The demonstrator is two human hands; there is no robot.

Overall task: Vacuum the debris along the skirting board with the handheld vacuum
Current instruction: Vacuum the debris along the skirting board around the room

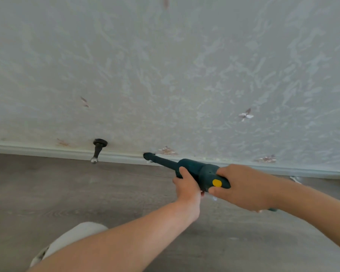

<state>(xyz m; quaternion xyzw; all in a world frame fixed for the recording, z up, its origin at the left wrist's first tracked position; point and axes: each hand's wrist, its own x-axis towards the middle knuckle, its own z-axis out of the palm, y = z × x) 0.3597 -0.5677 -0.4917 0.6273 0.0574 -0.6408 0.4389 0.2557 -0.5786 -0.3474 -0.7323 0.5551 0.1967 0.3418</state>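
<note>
**Fingers wrapped on the vacuum, nozzle at the skirting**

Fingers point(182, 170) of the left hand point(186, 186) curl over the front of the vacuum point(201, 171), clamped around its barrel just behind the nozzle point(161, 160). This forward grip appears to steer the tip. The right hand point(241, 186) closes around the rear handle, its thumb lying beside the yellow button point(217, 183), likely so the switch stays within reach.

The vacuum is held low and tilted, reaching from the hands up to the skirting point(67, 152). The brush tip point(148, 156) sits against the skirting's upper edge, where pale debris point(151, 160) clings just beside the tip. This angle appears to put the bristles into the seam between skirting and wall point(165, 75).

A door stop point(97, 151) projects from the skirting to the left of the tip, well apart from it. More pale scraps point(294, 179) lie on the floor point(67, 193) at the skirting's foot, far right of the hands; that stretch probably still needs a pass.
</note>
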